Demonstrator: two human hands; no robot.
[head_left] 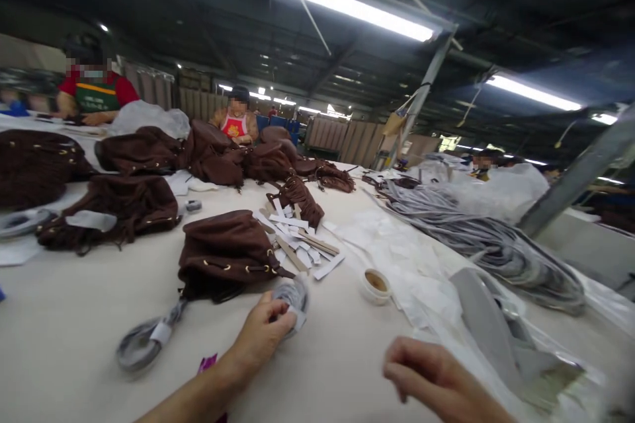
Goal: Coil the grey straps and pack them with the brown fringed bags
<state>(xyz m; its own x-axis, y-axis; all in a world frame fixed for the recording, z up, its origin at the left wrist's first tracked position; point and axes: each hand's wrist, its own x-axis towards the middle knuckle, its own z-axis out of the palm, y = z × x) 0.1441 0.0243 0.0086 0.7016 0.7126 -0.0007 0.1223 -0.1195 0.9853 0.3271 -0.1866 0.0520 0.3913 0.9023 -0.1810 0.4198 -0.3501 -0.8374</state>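
My left hand reaches forward over the pale table, its fingers closed round a small grey coiled strap. Just behind the coil lies a brown suede bag with gold eyelets. My right hand hovers low at the near right with its fingers curled in; nothing shows in it. Left of my left hand lies another grey strap coil with a white paper band.
Strips of white and tan paper lie scattered past the bag, with a small round tub to the right. More brown fringed bags are piled at the left and back. Grey straps in plastic fill the right. Other people work at the far side.
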